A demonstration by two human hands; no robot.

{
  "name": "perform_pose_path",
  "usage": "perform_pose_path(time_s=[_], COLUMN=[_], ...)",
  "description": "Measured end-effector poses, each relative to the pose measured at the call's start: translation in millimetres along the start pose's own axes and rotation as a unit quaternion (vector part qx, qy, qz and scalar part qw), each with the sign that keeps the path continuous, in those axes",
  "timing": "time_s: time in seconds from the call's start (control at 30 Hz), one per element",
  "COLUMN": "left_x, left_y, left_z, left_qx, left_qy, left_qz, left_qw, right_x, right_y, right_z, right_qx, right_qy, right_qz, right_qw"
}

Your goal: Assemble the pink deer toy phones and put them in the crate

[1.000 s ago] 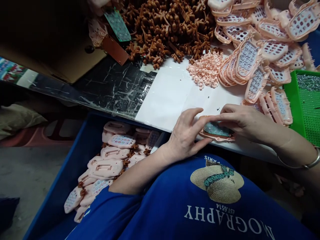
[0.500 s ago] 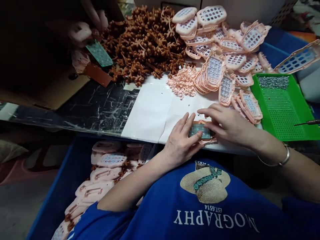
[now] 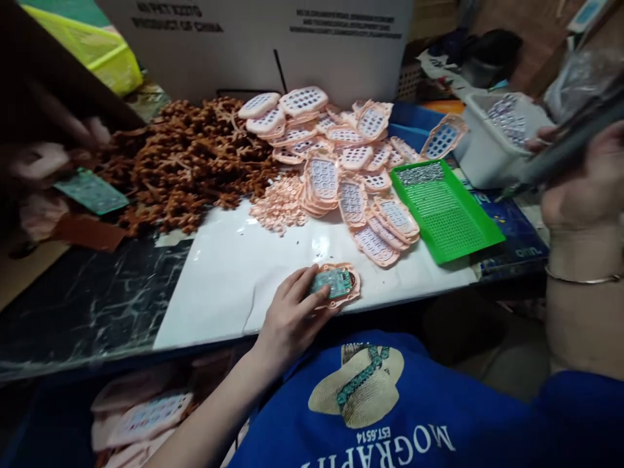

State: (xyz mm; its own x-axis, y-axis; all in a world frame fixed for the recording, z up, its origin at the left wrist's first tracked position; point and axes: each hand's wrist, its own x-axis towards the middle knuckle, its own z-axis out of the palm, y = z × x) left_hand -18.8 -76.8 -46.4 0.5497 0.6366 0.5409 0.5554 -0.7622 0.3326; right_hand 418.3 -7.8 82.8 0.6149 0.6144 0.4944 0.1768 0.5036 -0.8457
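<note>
Your left hand (image 3: 293,313), partly curled, grips the pink plastic shell (image 3: 357,285) bearing a green circuit board (image 3: 338,283) on the white-sheeted tabletop (image 3: 209,292); your right hand (image 3: 578,192) is wrapped around a blurred dark tool (image 3: 578,143).

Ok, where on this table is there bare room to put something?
White sheet: a wide patch between brown plastic pieces and the left hand; a smaller one between the circuit board it touches and the green tray. Black marbled tabletop left of the sheet is bare in front. Crowded: the back, with pink keypad shells and small pink parts.
</note>
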Motion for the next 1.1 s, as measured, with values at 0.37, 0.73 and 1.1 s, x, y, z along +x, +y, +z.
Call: perform_pose_path(time_s=[0.37, 0.73, 1.1], left_x=[22.9, 33.1, 37.3], left_y=[21.0, 15.7, 16.7], left_z=[14.2, 10.3, 10.4], left_qx=[0.044, 0.040, 0.050], left_qy=[-0.012, -0.057, -0.051], left_qz=[0.058, 0.134, 0.167], left_qw=[0.997, 0.988, 0.983], right_x=[-6.4, -34.4, -25.0], right_y=[28.1, 51.7, 56.6], right_z=[29.1, 70.0, 51.5], right_qx=[0.021, 0.038, -0.006], right_qy=[-0.203, -0.146, -0.100], right_qz=[-0.027, -0.036, -0.072], right_qw=[0.979, 0.988, 0.992])
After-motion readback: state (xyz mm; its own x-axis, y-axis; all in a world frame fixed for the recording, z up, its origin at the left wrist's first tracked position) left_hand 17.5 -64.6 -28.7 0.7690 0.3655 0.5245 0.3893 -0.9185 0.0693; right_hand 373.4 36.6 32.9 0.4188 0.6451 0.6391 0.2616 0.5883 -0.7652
